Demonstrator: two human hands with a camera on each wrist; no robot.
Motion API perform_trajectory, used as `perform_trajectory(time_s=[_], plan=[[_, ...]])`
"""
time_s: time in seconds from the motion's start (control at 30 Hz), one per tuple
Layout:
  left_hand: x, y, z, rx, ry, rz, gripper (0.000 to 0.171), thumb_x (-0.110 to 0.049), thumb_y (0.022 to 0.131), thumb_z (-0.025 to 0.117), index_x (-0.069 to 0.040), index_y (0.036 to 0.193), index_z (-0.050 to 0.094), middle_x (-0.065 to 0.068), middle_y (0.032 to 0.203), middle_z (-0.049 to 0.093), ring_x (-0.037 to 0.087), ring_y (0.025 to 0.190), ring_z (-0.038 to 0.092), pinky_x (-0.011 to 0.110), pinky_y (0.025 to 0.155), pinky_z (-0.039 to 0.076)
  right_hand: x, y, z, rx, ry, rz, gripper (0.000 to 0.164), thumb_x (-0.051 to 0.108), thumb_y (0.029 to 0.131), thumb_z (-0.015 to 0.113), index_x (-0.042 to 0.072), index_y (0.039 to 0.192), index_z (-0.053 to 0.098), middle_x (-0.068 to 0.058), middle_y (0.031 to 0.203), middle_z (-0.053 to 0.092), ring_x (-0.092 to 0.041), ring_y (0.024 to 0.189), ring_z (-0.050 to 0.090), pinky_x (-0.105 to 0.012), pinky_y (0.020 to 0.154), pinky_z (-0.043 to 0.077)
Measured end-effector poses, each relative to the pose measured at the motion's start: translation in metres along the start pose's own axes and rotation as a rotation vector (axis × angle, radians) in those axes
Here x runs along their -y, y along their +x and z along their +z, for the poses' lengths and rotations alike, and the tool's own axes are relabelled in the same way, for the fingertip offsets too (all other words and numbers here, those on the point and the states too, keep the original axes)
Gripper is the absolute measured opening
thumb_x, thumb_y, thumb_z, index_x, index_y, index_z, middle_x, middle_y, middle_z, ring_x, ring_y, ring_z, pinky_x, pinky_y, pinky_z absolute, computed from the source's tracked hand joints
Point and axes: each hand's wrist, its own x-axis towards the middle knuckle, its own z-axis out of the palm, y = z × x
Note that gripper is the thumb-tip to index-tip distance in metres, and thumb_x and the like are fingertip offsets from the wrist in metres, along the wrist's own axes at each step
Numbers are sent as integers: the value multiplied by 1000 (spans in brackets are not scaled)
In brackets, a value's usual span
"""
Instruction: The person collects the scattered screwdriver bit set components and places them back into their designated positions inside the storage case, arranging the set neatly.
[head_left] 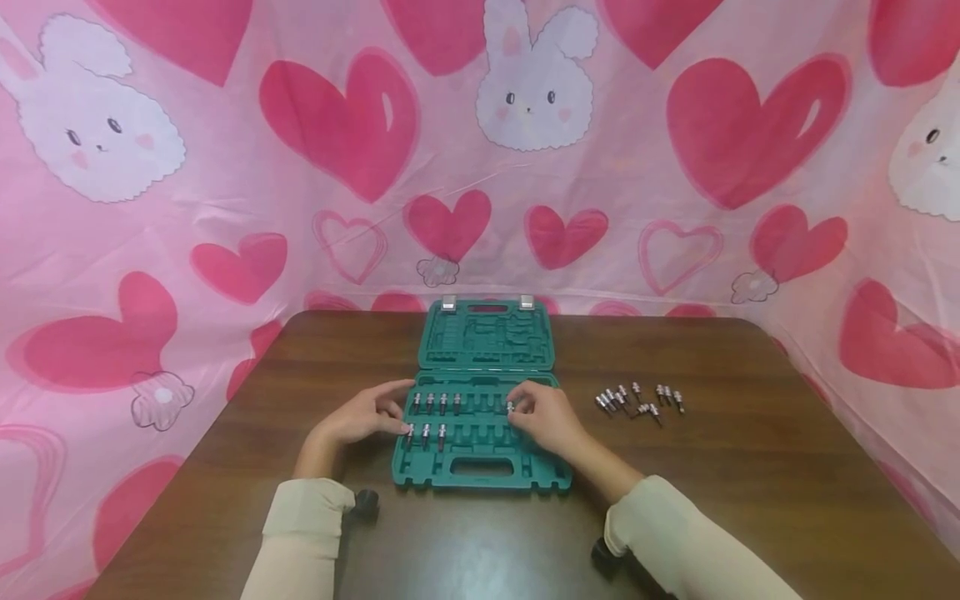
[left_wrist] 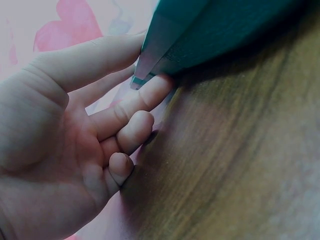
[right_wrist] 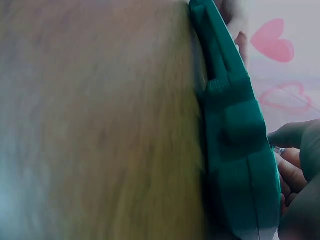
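Note:
A green tool case (head_left: 482, 479) lies open on the table, its lid (head_left: 486, 333) tilted up at the back. My right hand (head_left: 547, 417) pinches a bit socket (head_left: 511, 407) between thumb and fingertips over the right part of the upper slot row; its silver end shows in the right wrist view. At the case's left edge, my left hand (head_left: 360, 415) rests with index finger extended and thumb on the rim; the lower fingers (left_wrist: 131, 135) lie loosely bent beside the side wall. Several bit sockets (head_left: 443, 404) fill the left of the upper row, and three (head_left: 426, 435) stand in the lower row.
Loose bit sockets (head_left: 617, 398) lie scattered on the brown wooden table (head_left: 735, 467) right of the case, with a small group (head_left: 667, 395) farther right. A pink cloth (head_left: 450, 167) printed with hearts and rabbits hangs behind and along the sides.

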Motion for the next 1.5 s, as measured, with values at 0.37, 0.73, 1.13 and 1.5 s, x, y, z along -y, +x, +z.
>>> perform_trajectory(time_s=[0.37, 0.73, 1.13, 1.5], plan=[[1, 1, -1, 3, 6, 7, 78, -20, 84, 76, -11, 150, 36, 6, 93, 67, 23, 91, 62, 51, 93, 46, 9, 4, 10, 16, 17, -15, 14, 9, 81, 75, 11, 93, 68, 7, 70, 63, -11, 66, 56, -32, 61, 47], [1, 1, -1, 2, 13, 6, 78, -20, 84, 75, -12, 150, 36, 5, 94, 68, 23, 93, 62, 52, 94, 45, 18, 4, 20, 85, 48, 27, 15, 12, 84, 73, 11, 98, 68, 6, 74, 63, -14, 68, 57, -33, 59, 48], [1, 1, -2, 6, 17, 10, 79, -21, 84, 76, -11, 151, 35, 5, 94, 68, 23, 92, 62, 52, 93, 45, 27, 4, 31, 123, 81, 16, 15, 14, 87, 72, 12, 101, 68, 7, 75, 63, -15, 67, 57, -32, 59, 49], [4, 2, -1, 0, 11, 3, 78, -21, 84, 76, -14, 150, 36, 5, 94, 67, 23, 93, 61, 53, 95, 44, 31, 5, 37, 123, 80, 5, 16, 13, 85, 73, 11, 99, 67, 7, 74, 62, -13, 67, 57, -31, 58, 49]])
